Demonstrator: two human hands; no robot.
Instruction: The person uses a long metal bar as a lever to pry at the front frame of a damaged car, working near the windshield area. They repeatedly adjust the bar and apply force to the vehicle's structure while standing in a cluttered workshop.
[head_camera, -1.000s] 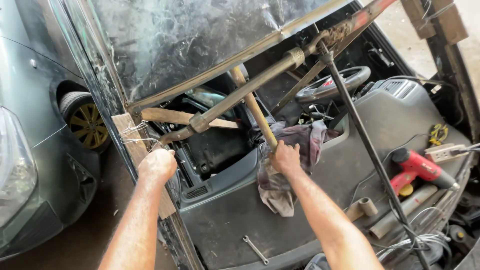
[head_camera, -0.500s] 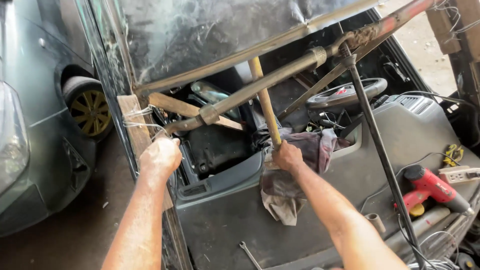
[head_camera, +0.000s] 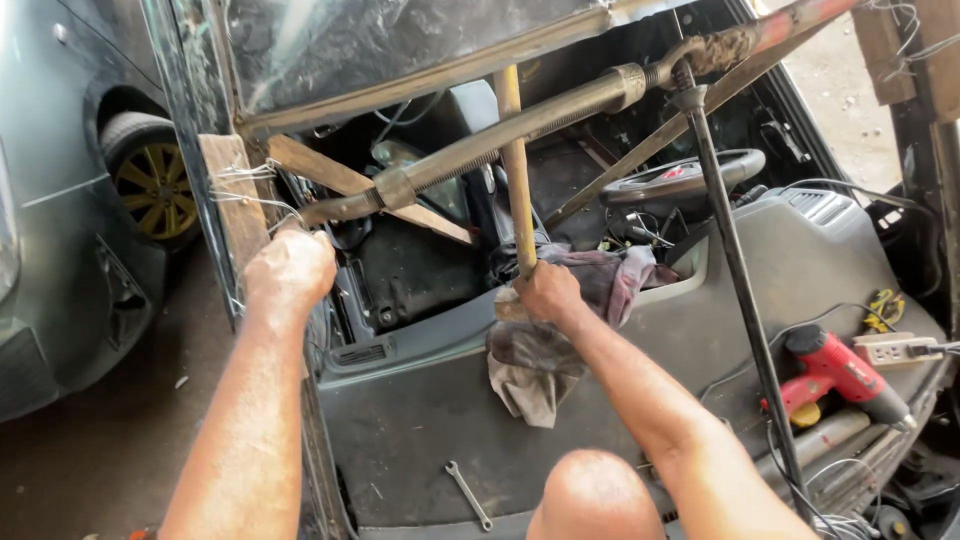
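Wooden handle (head_camera: 516, 170) more upright than before

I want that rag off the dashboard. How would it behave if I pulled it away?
The rag probably comes up limp: it drapes in folds over the dashboard edge. It looks light and unlikely to slide or roll by itself. Expect a snag, though, since the right hand presses on it around the wooden handle.
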